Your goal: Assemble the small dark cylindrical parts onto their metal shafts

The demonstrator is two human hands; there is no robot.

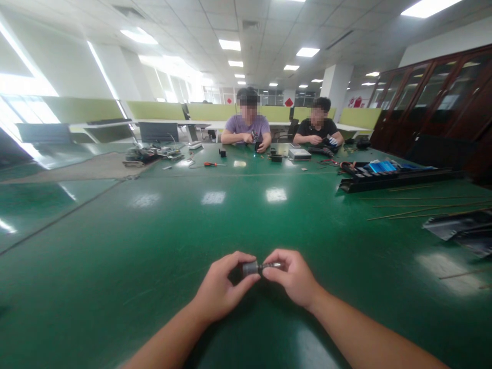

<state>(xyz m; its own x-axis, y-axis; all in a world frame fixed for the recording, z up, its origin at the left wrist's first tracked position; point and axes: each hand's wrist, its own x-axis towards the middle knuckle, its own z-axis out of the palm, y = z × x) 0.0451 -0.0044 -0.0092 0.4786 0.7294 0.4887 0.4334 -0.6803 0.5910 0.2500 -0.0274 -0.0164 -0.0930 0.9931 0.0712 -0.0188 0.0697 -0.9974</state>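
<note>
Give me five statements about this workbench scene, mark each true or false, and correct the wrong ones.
1. The left hand holds a grey cylindrical part. True.
2. The right hand lies flat on the table. False: its fingers pinch a thin rod-like piece.
3. A screwdriver with an orange handle lies on the table, beyond both hands. True.
4. The person in black sits left of the person in purple in the picture. False: the person in black is on the right.
5. The tabletop under the hands is red. False: it is green.
</note>
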